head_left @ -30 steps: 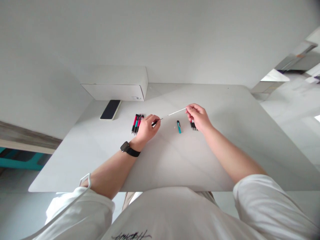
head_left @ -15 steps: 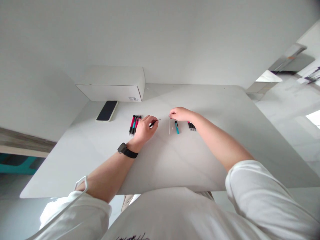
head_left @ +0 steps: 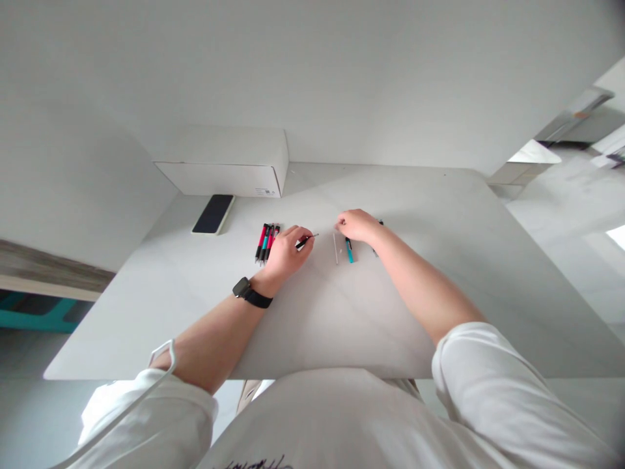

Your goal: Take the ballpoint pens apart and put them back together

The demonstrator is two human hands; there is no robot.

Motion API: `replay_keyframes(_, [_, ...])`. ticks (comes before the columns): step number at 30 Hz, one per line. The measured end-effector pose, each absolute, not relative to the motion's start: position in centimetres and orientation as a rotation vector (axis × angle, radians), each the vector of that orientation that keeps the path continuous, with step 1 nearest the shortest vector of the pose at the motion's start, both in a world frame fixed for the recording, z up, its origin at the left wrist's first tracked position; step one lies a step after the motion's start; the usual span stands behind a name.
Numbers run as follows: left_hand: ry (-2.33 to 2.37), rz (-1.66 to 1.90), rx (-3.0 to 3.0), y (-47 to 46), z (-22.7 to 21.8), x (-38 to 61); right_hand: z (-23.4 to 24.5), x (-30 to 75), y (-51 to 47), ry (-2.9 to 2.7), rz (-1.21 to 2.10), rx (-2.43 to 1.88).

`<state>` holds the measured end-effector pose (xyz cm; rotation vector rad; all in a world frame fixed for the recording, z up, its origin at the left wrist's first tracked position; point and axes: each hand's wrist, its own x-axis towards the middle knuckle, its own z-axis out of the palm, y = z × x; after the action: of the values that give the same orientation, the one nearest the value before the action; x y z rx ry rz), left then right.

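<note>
My left hand [head_left: 288,251] is closed around a black pen part [head_left: 303,243], whose thin metallic end points right. Just left of it lies a row of several pens [head_left: 266,243], red and teal with black grips. My right hand [head_left: 359,225] has its fingertips pinched together at the top end of a thin white pen refill [head_left: 336,249]. Whether anything is between those fingertips is too small to tell. A teal pen barrel with a black clip [head_left: 349,251] lies below this hand. More pens [head_left: 375,252] are mostly hidden by my right forearm.
A smartphone [head_left: 213,214] lies on the white table [head_left: 312,312] at the back left. Behind it a long white box [head_left: 219,177] stands near the wall. A black watch [head_left: 252,292] is on my left wrist.
The view has shifted slightly. My right fingertips have moved a little off the upper part of the white refill, and my right forearm now covers more of the pens beneath it. My left hand keeps its grip.
</note>
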<state>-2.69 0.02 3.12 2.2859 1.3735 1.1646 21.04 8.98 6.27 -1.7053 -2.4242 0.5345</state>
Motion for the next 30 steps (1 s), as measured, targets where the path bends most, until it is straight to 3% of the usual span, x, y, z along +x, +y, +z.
replay_keyframes(10, [1.328, 1.195, 2.308, -0.2, 3.4, -2.6, 6.4, 19.6, 4.1, -2.153, 1.049, -1.101])
replay_keyframes(18, [1.357, 1.188, 2.284, 0.2, 3.0, -2.9, 5.3, 20.4, 6.0, -2.063, 0.865, -1.127])
replay_keyframes(30, [1.337, 1.211, 2.25, 0.2, 2.6, -2.7, 3.1, 21.1, 6.5, -2.537, 0.594, -1.16])
